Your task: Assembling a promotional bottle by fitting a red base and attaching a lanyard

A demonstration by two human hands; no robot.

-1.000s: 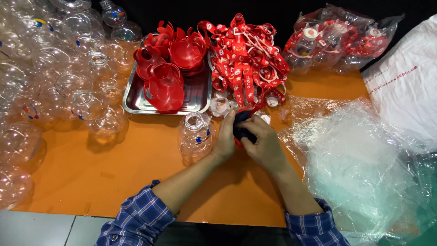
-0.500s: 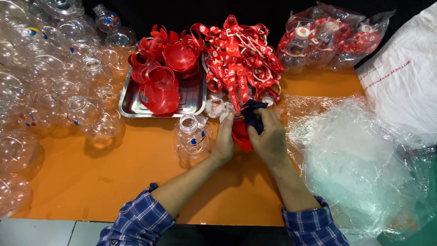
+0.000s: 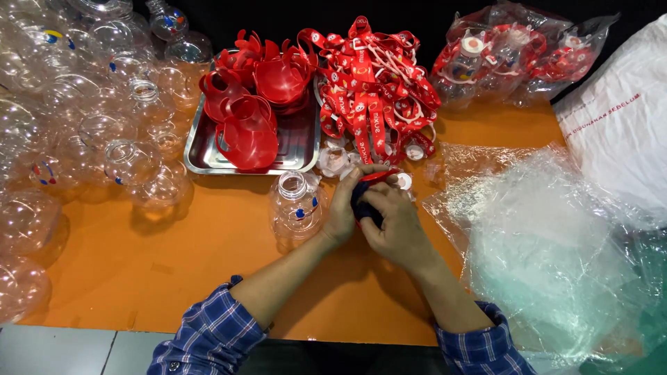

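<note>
My left hand and my right hand meet at the table's middle, both closed around a small red cap with a dark blue piece between the fingers. A clear round plastic bottle stands open-mouthed just left of my left hand. Right behind my hands lies a heap of red lanyard straps, with white caps at its near edge. A steel tray to the left of the straps holds several red plastic handle pieces.
Many clear round bottles crowd the table's left side. A clear bag of finished red-strapped bottles sits at the back right. Crumpled clear plastic wrap and a white bag cover the right side. Orange tabletop shows in front.
Both hands stay together on the small red and blue piece and have shifted slightly, turning it between the fingers. The view has moved a little.
</note>
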